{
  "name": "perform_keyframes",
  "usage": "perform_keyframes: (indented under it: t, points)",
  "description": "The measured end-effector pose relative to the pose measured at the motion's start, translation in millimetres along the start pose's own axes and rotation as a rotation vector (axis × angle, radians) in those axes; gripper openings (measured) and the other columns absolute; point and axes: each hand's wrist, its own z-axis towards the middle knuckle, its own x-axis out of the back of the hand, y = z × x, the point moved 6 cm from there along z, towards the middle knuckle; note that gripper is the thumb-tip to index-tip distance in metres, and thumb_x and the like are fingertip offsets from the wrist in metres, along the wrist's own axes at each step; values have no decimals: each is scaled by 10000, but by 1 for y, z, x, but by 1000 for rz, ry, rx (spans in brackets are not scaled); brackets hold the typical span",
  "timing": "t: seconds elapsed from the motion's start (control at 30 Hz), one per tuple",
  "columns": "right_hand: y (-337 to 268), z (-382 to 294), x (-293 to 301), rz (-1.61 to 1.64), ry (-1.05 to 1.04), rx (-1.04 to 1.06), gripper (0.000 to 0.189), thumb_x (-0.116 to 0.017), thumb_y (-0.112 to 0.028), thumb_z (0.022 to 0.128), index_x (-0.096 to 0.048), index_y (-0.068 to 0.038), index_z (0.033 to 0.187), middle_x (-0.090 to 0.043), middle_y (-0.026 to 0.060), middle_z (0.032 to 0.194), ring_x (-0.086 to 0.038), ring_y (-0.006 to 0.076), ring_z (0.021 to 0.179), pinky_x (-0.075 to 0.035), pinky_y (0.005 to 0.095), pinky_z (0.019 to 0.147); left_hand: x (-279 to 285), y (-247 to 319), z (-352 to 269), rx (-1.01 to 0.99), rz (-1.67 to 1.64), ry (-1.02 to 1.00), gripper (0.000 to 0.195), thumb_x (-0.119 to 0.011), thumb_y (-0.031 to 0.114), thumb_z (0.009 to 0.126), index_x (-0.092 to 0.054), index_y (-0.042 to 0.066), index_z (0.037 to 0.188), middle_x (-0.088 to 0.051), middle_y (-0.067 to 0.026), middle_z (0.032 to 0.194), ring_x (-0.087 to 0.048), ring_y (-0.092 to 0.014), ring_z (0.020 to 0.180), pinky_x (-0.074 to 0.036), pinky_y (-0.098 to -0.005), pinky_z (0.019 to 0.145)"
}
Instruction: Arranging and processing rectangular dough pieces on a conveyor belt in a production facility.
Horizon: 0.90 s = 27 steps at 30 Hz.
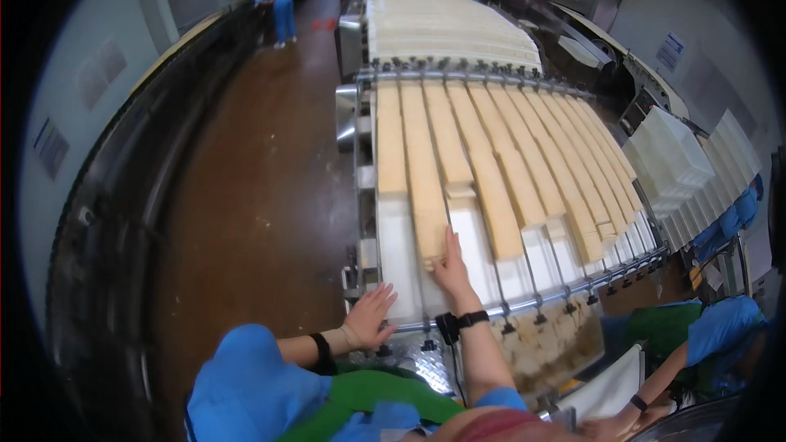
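Long pale-yellow strips (463, 141) of what looks like tofu lie side by side on a white conveyor belt (396, 230), separated by thin guide rods. My right hand (453, 269) is against the near end of a long strip (428, 221), second from the left. Its extended fingers lie along the strip's right side and the thumb is at the front end. My left hand (371, 316) holds nothing, fingers spread, at the belt's near left corner beside the metal crossbar (528, 298). Some strips end farther back than others, and smaller pieces lie by a few ends.
Black clamp knobs (540, 319) line the crossbar. Below it sits a bin of pale pieces (540, 350). A co-worker's arm (663, 374) is at lower right. White plastic crates (669, 159) stand right of the belt. A wet brown floor (245, 196) runs along the left.
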Motion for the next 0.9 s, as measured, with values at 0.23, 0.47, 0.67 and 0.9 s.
perform_keyframes:
  t: [0.23, 0.47, 0.67, 0.9]
  points:
    - [-63, -89, 63, 113, 216, -78, 748, -548, 54, 698, -343, -52, 1409, -361, 204, 1426, -314, 337, 1347, -373, 340, 1021, 14, -25, -39, -39, -228, 74, 713, -543, 350, 879, -259, -64, 1385, -236, -268, 1454, -210, -427, 1362, -193, -466, 1113]
    - [-116, -241, 23, -892, 838, -387, 636, -621, -156, 833, -343, 28, 1375, -372, 260, 1391, -382, 388, 1280, -287, 407, 1073, 18, -168, -216, -48, -289, 214, 693, -576, 235, 848, -268, -63, 1391, -261, -265, 1449, -212, -425, 1365, -215, -461, 1103]
    - [-167, -199, -124, -854, 457, -181, 673, -607, -381, 842, -400, 14, 1347, -409, 230, 1381, -337, 368, 1318, -259, 483, 1074, 64, -267, -353, 212, -309, 250, 657, -562, 228, 879, -269, -53, 1395, -326, -240, 1424, -287, -382, 1342, -256, -429, 1090]
    - [-202, -105, -169, -858, 452, -259, 743, -585, -471, 832, -378, 8, 1360, -396, 244, 1384, -348, 378, 1306, -255, 530, 1064, 105, -366, -411, 369, -273, 330, 661, -571, 247, 871, -284, -58, 1382, -386, -261, 1375, -358, -412, 1284, -302, -449, 1064]
